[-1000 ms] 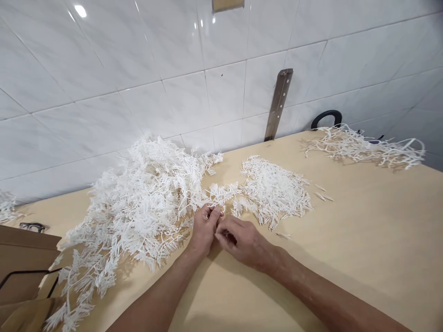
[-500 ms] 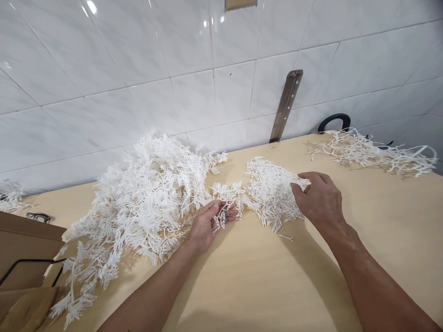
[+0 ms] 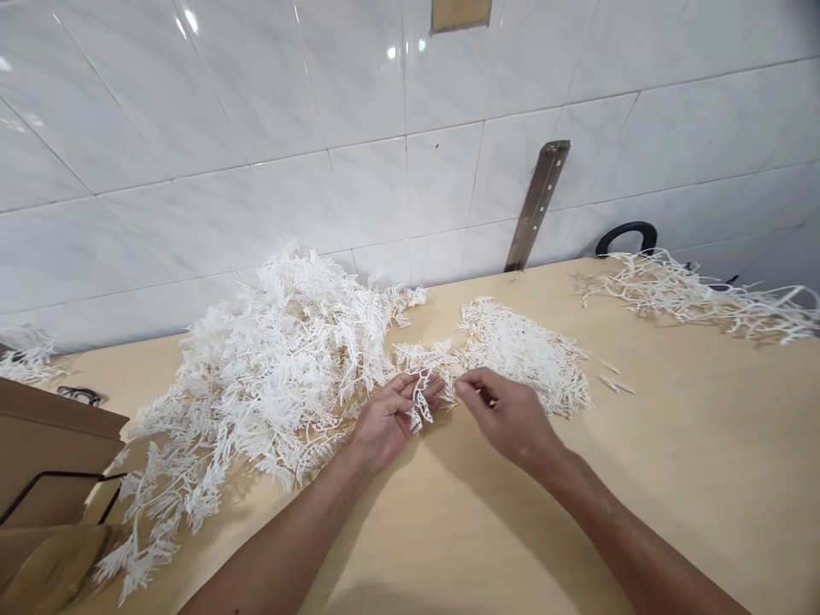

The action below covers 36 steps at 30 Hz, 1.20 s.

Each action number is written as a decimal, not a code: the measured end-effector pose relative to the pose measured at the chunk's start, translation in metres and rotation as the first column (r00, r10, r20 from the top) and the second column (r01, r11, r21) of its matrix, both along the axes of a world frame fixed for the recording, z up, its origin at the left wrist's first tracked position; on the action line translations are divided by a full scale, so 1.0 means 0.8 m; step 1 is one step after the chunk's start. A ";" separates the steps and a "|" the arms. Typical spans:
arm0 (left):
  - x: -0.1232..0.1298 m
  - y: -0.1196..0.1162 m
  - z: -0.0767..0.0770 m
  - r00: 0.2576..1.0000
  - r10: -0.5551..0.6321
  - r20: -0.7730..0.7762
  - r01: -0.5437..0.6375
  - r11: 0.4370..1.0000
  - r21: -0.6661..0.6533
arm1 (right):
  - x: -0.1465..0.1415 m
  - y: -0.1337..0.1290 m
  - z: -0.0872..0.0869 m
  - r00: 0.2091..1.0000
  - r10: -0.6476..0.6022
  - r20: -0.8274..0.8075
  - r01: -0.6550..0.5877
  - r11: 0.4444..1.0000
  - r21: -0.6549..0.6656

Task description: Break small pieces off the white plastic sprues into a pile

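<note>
And the right hand [image 3: 506,416] is back from the right edge of the loose pile of short white strands [image 3: 529,354], grip narrowed, fingertips together near the left hand [image 3: 382,429], whose grip still holds a thin, white, branching sprig [image 3: 420,410] over the pale wood-toned table [image 3: 698,444].

Pale, glossy tiles with faint grey veining and thin dark joints cover the wall [image 3: 256,213], and small bright reflections [image 3: 190,21] of light show on them. A perforated metal strip [image 3: 538,205] stands slanted behind the far edge of the light wood-toned table [image 3: 679,478]; a tan rectangular patch [image 3: 459,12] sits higher up.
</note>
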<state>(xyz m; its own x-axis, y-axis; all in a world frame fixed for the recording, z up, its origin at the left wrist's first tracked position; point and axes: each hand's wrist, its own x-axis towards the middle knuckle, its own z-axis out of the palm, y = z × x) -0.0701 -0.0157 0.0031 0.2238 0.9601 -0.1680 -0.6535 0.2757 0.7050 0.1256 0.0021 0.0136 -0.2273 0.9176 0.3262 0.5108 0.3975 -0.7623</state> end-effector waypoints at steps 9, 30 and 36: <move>0.008 -0.005 0.001 0.992 -0.023 -0.126 0.032 0.997 0.071 | -0.029 -0.013 -0.010 0.968 0.099 -0.233 -0.187 0.900 -0.394; 0.011 -0.008 -0.002 0.931 0.023 -0.364 0.031 0.990 0.141 | -0.024 -0.007 -0.013 0.971 0.066 -0.229 -0.165 0.882 -0.442; 0.011 -0.011 -0.003 0.844 0.092 -0.529 -0.011 0.988 0.154 | -0.026 -0.009 -0.011 0.974 0.044 -0.223 -0.122 0.928 -0.352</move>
